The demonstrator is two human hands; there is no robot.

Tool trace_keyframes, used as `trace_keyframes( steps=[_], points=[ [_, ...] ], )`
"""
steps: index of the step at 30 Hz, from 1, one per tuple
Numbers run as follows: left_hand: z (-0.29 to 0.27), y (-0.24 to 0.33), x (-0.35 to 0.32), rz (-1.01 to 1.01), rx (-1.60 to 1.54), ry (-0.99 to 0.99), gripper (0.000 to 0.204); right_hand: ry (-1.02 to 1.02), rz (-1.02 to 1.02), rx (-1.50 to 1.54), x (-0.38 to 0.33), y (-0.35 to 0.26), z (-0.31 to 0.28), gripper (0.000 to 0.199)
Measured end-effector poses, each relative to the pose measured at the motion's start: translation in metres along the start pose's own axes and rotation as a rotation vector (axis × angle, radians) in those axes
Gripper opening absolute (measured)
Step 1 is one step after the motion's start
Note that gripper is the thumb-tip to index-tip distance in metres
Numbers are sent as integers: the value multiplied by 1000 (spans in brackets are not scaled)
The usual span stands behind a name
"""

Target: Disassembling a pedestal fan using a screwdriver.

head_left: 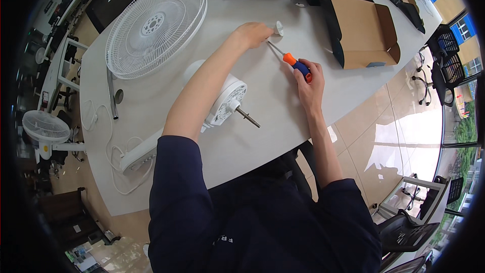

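Head view: person seated at white counter [283,96], both forearms reaching fwd from lower edge, dark sleeves.
L hand [252,34]: fingers curled closed on small white cap-like part [279,28] at far side of counter; part sits at fingertips, touching them.
R hand [309,83]: closed in a grip around screwdriver [292,60] w/ orange-and-blue handle; handle in fist, metal shaft angled up-left.
Screwdriver tip: ends just beside L hand fingers & white part; can't tell if tip touches part.
Fan motor housing [225,102]: white, round, lying on counter under/beside L forearm; vented face turned toward R side.
Motor shaft [247,117]: dark metal rod sticking out of housing toward lower right, apart from both hands.
Fan grille [154,28]: white wire guard, lying tilted on counter far left, well apart from hands.
Fan stand & cord [132,156]: white pole piece near L counter edge, white cable looping beside it.
Cardboard box [364,33]: open, brown w/ black outside, far right of counter, near R hand but not touching.
Assembled fan [46,129]: small white one standing on floor at far left, off counter.
Office chairs [404,232]: black, lower right on tiled floor.
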State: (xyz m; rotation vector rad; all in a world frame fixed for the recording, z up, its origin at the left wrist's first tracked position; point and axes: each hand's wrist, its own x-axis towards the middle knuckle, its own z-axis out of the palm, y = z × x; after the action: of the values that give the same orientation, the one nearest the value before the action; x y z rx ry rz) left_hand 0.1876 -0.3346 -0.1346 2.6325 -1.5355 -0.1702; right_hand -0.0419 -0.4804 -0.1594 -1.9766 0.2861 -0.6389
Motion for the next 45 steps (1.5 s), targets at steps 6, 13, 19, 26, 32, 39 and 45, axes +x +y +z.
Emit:
trace_keyframes(
  steps=[6, 13, 19, 26, 32, 39, 45],
  points=[
    [-1, -15, 2, -123, -174, 42, 16, 87, 124, 108, 2, 8, 0, 32],
    [-38, -16, -32, -259, -224, -20, 37, 70, 238, 291, 2, 7, -5, 34],
    [-71, 59, -165, -344, -240, 441, 30, 47, 279, 624, -27, -11, -24, 33],
    [-24, 147, -256, -499, -136, 817, 66, -72, 383, 868, -105, -29, -42, 31],
    [-5, 138, -259, -562, -84, 642, 78, -148, 383, 659, -114, -38, -31, 30],
    [-10, 142, -258, -572, -44, 635, 76, -181, 324, 590, -118, -34, -32, 32],
    [-10, 141, -260, -583, -35, 632, 75, -200, 247, 524, -116, -39, -27, 30]
  ],
)
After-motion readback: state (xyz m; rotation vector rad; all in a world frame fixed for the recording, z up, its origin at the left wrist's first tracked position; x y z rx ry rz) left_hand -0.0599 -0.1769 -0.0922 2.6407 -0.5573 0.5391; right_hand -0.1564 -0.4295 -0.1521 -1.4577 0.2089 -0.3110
